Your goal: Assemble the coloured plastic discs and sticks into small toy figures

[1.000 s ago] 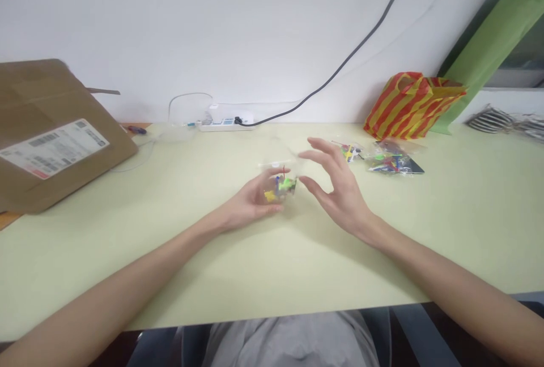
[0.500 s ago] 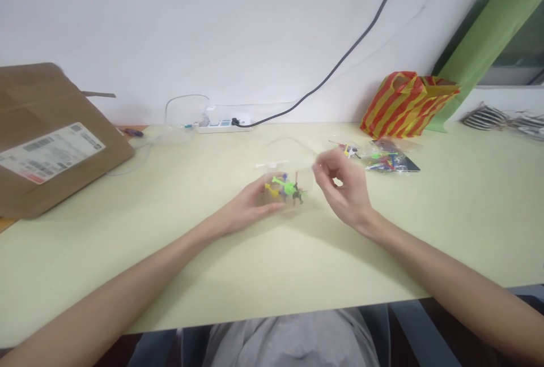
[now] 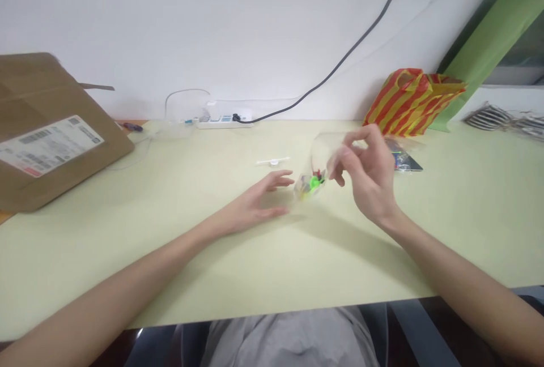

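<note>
My right hand point(image 3: 368, 177) pinches a clear plastic bag point(image 3: 313, 183) near its upper right side. Small coloured plastic pieces, bright green, red, yellow and dark, sit low in the bag, blurred by motion. Just left of it, my left hand point(image 3: 266, 200) is open, fingers and thumb apart and pointing at the bag, with nothing between them. A thin white plastic piece with a round middle point(image 3: 274, 162) lies on the table beyond my left hand.
A brown cardboard box point(image 3: 46, 135) leans at the left. By the wall lies a white power strip point(image 3: 225, 122) with a black cable. At the right stand a red-and-yellow striped bag point(image 3: 410, 103) and, before it, more bagged pieces point(image 3: 402, 157) on a pale green table point(image 3: 255, 282).
The bag of pieces has left my left hand and moved right with my right hand, which has risen a little. My left fingers have opened. The white piece now shows clearly.
</note>
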A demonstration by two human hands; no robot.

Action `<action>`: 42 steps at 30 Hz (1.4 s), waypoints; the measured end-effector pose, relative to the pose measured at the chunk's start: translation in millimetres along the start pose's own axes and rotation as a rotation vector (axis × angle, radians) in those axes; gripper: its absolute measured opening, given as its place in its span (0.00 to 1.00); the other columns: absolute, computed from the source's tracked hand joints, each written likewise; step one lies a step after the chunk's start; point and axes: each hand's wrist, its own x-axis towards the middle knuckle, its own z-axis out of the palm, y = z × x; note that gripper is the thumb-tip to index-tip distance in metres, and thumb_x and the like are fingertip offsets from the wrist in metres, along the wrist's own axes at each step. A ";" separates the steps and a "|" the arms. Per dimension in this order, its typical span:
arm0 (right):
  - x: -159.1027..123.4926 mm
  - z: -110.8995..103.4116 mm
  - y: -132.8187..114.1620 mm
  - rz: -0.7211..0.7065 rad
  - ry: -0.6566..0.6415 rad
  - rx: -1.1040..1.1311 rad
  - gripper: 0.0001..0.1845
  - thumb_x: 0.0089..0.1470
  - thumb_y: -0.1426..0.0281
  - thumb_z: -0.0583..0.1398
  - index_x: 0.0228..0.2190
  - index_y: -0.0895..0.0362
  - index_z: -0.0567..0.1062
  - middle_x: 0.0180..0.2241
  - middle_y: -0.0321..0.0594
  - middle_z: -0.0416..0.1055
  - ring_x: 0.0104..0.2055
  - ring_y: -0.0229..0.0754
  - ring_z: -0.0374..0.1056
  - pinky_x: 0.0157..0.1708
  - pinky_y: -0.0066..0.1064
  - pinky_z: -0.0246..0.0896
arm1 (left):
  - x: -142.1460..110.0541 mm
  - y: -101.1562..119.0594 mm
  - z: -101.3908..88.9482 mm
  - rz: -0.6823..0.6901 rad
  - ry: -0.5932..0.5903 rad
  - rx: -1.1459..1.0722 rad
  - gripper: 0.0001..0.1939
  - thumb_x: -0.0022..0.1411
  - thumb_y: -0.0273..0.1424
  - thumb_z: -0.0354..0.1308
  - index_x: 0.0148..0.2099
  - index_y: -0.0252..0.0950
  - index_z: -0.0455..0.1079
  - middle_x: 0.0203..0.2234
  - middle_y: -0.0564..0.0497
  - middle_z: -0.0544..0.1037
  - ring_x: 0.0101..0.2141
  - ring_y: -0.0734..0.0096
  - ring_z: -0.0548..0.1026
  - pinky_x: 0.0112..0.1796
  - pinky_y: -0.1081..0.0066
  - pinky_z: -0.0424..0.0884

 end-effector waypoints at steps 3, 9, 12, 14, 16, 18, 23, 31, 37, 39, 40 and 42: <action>2.8 -1.0 -4.1 0.108 -0.074 0.072 0.13 0.67 0.59 0.60 0.36 0.51 0.61 0.25 0.32 0.71 0.20 0.36 0.65 0.20 0.29 0.59 | -0.5 3.5 0.0 0.015 -0.012 -0.002 0.38 0.66 0.44 0.64 0.72 0.50 0.53 0.68 0.45 0.62 0.67 0.50 0.62 0.63 0.52 0.63; 5.4 -0.3 -1.0 0.335 -0.288 0.312 0.12 0.68 0.59 0.57 0.37 0.50 0.59 0.40 0.40 0.80 0.32 0.42 0.75 0.25 0.30 0.67 | 0.2 10.9 2.8 0.017 0.004 0.019 0.41 0.59 0.45 0.70 0.70 0.45 0.59 0.66 0.44 0.66 0.63 0.45 0.66 0.62 0.52 0.64; 4.1 3.2 2.1 0.404 -0.395 0.420 0.13 0.68 0.58 0.57 0.37 0.50 0.59 0.49 0.44 0.77 0.39 0.45 0.76 0.28 0.33 0.70 | 3.2 11.3 3.9 0.032 0.060 0.011 0.25 0.64 0.44 0.65 0.59 0.39 0.71 0.58 0.43 0.74 0.57 0.49 0.72 0.58 0.56 0.68; 2.6 6.0 5.3 0.392 -0.414 0.442 0.12 0.68 0.58 0.57 0.39 0.50 0.60 0.51 0.44 0.75 0.41 0.45 0.75 0.29 0.34 0.71 | 5.2 10.3 3.3 0.037 0.132 -0.045 0.17 0.70 0.43 0.59 0.51 0.36 0.75 0.51 0.44 0.78 0.51 0.55 0.76 0.53 0.59 0.71; 0.8 8.6 10.8 0.339 -0.338 0.374 0.12 0.67 0.57 0.58 0.41 0.49 0.61 0.49 0.42 0.74 0.40 0.44 0.75 0.30 0.34 0.71 | 6.4 9.2 1.8 0.032 0.188 -0.117 0.16 0.72 0.42 0.56 0.47 0.35 0.76 0.45 0.45 0.81 0.46 0.58 0.78 0.50 0.62 0.72; -1.3 10.6 18.9 0.282 -0.195 0.231 0.14 0.65 0.57 0.60 0.43 0.49 0.62 0.45 0.40 0.72 0.38 0.42 0.73 0.30 0.31 0.70 | 7.0 8.8 0.2 0.028 0.199 -0.172 0.17 0.73 0.42 0.55 0.47 0.34 0.76 0.44 0.44 0.81 0.45 0.60 0.78 0.49 0.63 0.72; -5.3 12.1 39.2 0.293 -0.249 -0.024 0.15 0.62 0.58 0.63 0.43 0.53 0.69 0.41 0.40 0.73 0.40 0.41 0.71 0.34 0.30 0.66 | 6.7 10.1 -3.1 0.046 0.245 -0.193 0.16 0.72 0.41 0.57 0.53 0.36 0.76 0.48 0.44 0.80 0.48 0.60 0.78 0.50 0.64 0.72; -11.1 19.3 34.1 0.199 -0.436 -0.214 0.08 0.63 0.67 0.61 0.32 0.56 0.75 0.32 0.37 0.75 0.35 0.40 0.70 0.34 0.31 0.63 | 4.3 15.2 -6.9 0.061 0.388 -0.216 0.14 0.66 0.42 0.64 0.45 0.35 0.76 0.40 0.45 0.80 0.39 0.65 0.78 0.42 0.68 0.74; -16.5 22.0 23.1 -0.004 -0.298 -0.292 0.06 0.64 0.70 0.60 0.34 0.56 0.76 0.35 0.40 0.71 0.37 0.41 0.68 0.36 0.32 0.64 | 3.6 21.8 -8.7 0.115 0.398 -0.265 0.17 0.69 0.44 0.60 0.47 0.36 0.76 0.43 0.44 0.82 0.43 0.60 0.80 0.45 0.65 0.76; -18.7 22.2 24.1 -0.031 -0.294 -0.303 0.06 0.65 0.69 0.60 0.34 0.55 0.76 0.37 0.41 0.70 0.39 0.41 0.69 0.37 0.32 0.65 | 3.6 19.6 -8.4 0.100 0.394 -0.284 0.19 0.71 0.46 0.57 0.47 0.35 0.77 0.44 0.43 0.82 0.45 0.57 0.80 0.48 0.62 0.75; -19.6 22.3 25.5 -0.035 -0.295 -0.305 0.06 0.65 0.69 0.60 0.34 0.55 0.76 0.38 0.41 0.70 0.39 0.41 0.69 0.37 0.32 0.65 | 3.7 18.1 -8.1 0.090 0.381 -0.322 0.21 0.71 0.48 0.55 0.49 0.35 0.77 0.45 0.42 0.82 0.46 0.56 0.80 0.49 0.61 0.75; -21.1 22.4 28.9 -0.027 -0.301 -0.298 0.06 0.65 0.69 0.60 0.35 0.55 0.75 0.39 0.42 0.71 0.40 0.41 0.69 0.37 0.32 0.66 | 3.8 15.3 -7.7 0.075 0.336 -0.420 0.26 0.73 0.51 0.50 0.52 0.35 0.77 0.49 0.40 0.81 0.47 0.53 0.80 0.51 0.57 0.74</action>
